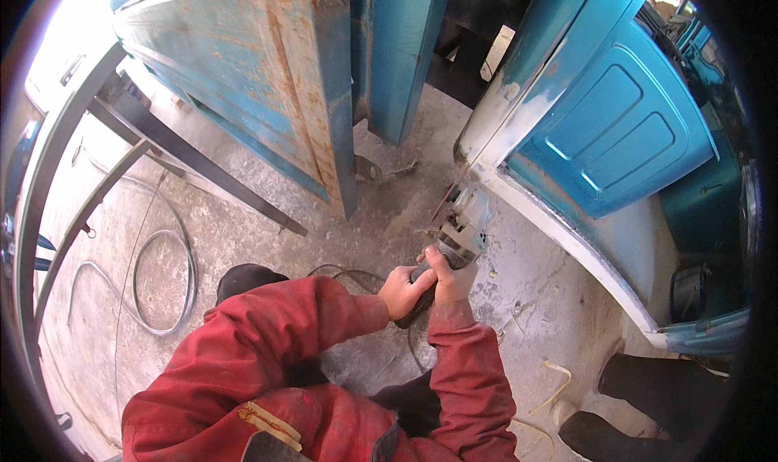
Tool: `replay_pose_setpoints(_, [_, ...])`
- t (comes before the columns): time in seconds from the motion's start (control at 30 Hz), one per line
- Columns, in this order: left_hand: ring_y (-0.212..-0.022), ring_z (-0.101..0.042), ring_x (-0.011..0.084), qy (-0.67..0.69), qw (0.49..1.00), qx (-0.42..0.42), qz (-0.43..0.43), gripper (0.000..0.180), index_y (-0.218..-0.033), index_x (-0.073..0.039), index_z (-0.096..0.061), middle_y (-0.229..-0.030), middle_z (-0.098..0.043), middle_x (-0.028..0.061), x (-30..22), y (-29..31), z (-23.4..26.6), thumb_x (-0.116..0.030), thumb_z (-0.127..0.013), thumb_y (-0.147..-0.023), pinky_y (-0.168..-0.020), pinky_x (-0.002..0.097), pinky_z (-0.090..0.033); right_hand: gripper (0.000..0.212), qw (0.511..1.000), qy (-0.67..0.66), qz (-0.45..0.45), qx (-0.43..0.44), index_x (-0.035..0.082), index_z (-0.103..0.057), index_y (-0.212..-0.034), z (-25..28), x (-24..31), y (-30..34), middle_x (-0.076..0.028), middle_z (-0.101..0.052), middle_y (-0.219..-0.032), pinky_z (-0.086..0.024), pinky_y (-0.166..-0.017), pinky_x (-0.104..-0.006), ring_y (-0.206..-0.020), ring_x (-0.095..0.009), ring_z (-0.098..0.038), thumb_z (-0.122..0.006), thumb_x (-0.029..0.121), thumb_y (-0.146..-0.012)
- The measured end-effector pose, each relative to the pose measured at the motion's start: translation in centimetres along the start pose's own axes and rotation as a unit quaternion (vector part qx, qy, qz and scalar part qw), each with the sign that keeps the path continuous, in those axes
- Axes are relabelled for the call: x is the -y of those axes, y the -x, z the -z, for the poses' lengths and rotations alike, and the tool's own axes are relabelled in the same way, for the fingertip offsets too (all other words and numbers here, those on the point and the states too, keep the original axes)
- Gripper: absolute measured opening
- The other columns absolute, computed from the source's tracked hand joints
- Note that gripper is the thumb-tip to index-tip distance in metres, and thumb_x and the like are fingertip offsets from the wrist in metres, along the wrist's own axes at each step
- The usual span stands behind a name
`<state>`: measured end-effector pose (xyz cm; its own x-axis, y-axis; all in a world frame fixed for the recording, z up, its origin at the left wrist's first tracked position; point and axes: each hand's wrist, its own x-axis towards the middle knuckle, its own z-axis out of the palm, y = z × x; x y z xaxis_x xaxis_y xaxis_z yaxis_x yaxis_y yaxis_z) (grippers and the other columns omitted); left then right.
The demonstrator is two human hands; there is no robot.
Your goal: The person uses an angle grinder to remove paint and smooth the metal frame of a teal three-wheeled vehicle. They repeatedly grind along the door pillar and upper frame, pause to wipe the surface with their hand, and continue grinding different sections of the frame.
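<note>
Both my hands are closed round an angle grinder (463, 233), held low over the concrete floor. My left hand (401, 293) grips the rear of its body. My right hand (450, 279) wraps the body just behind the grinder's head. The thin disc at the front, seen nearly edge-on, is beside the lower end of a blue vehicle body panel (519, 97), where the paint gives way to bare, whitish metal. Whether the disc touches the metal, I cannot tell. Red sleeves cover both my forearms.
A rusty blue door (304, 97) stands at upper left, beside a dark metal frame (203, 158). A grey hose (191, 280) lies coiled on the left floor. At right is a pale sill (583, 271) below a blue panel (624, 130). Someone's dark-clad legs (656, 393) are at lower right.
</note>
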<state>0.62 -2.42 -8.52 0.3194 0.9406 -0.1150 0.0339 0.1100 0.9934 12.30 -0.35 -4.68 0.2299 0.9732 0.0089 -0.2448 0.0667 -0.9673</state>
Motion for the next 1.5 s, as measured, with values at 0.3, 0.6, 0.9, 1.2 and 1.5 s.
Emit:
replay_pose_setpoints(0.3, [-0.066, -0.054, 0.0164, 0.003, 1.000, -0.004, 0.001, 0.038, -0.091, 0.000, -0.065, -0.071, -0.061, 0.0111, 0.4, -0.5, 0.0, -0.033, -0.048, -0.099, -0.064, 0.0358, -0.045, 0.024, 1.000, 0.017, 0.007, -0.003, -0.002, -0.062, -0.100, 0.0, -0.4, -0.5, -0.008, -0.065, -0.084, -0.055, -0.062, -0.0330, -0.067, -0.020, -0.065, -0.073, 0.007, -0.080])
replay_pose_setpoints(0.6, [-0.067, -0.056, 0.0161, -0.009, 1.000, -0.002, 0.004, 0.039, -0.089, 0.002, -0.065, -0.070, -0.062, 0.0119, -0.2, -0.6, 0.3, -0.033, -0.050, -0.098, -0.064, 0.0354, -0.045, 0.021, 1.000, 0.000, 0.028, 0.002, -0.001, -0.062, -0.099, 0.0, -0.6, -0.8, -0.008, -0.065, -0.084, -0.055, -0.062, -0.0332, -0.067, -0.020, -0.065, -0.071, 0.005, -0.080])
replay_pose_setpoints(0.9, [-0.065, -0.054, 0.0136, -0.006, 1.000, -0.003, 0.000, 0.043, -0.084, 0.004, -0.063, -0.068, -0.061, 0.0097, -0.3, -0.8, 0.2, -0.035, -0.051, -0.098, -0.062, 0.0345, -0.044, 0.025, 1.000, -0.012, -0.001, -0.001, -0.001, -0.065, -0.098, 0.1, -0.1, -0.7, -0.007, -0.068, -0.083, -0.054, -0.066, -0.0313, -0.070, -0.017, -0.067, -0.076, 0.005, -0.077])
replay_pose_setpoints(1.2, [-0.074, -0.066, 0.0207, 0.001, 1.000, 0.001, 0.026, 0.057, -0.088, 0.006, -0.067, -0.075, -0.068, 0.0164, -0.5, -0.9, 0.5, -0.051, -0.058, -0.092, -0.069, 0.0386, -0.050, 0.021, 1.000, -0.009, 0.002, 0.000, -0.001, -0.066, -0.095, -0.2, 0.5, -0.7, -0.007, -0.069, -0.082, -0.054, -0.065, -0.0312, -0.070, -0.017, -0.067, -0.076, 0.005, -0.077])
replay_pose_setpoints(1.5, [-0.075, -0.066, 0.0204, 0.002, 1.000, 0.003, 0.013, 0.056, -0.090, 0.005, -0.067, -0.076, -0.068, 0.0156, -0.5, -1.1, 0.5, -0.050, -0.058, -0.092, -0.070, 0.0381, -0.050, 0.021, 1.000, -0.012, 0.006, -0.002, -0.001, -0.066, -0.094, -0.2, 0.5, -0.8, -0.007, -0.069, -0.083, -0.054, -0.065, -0.0306, -0.070, -0.016, -0.067, -0.077, 0.005, -0.077])
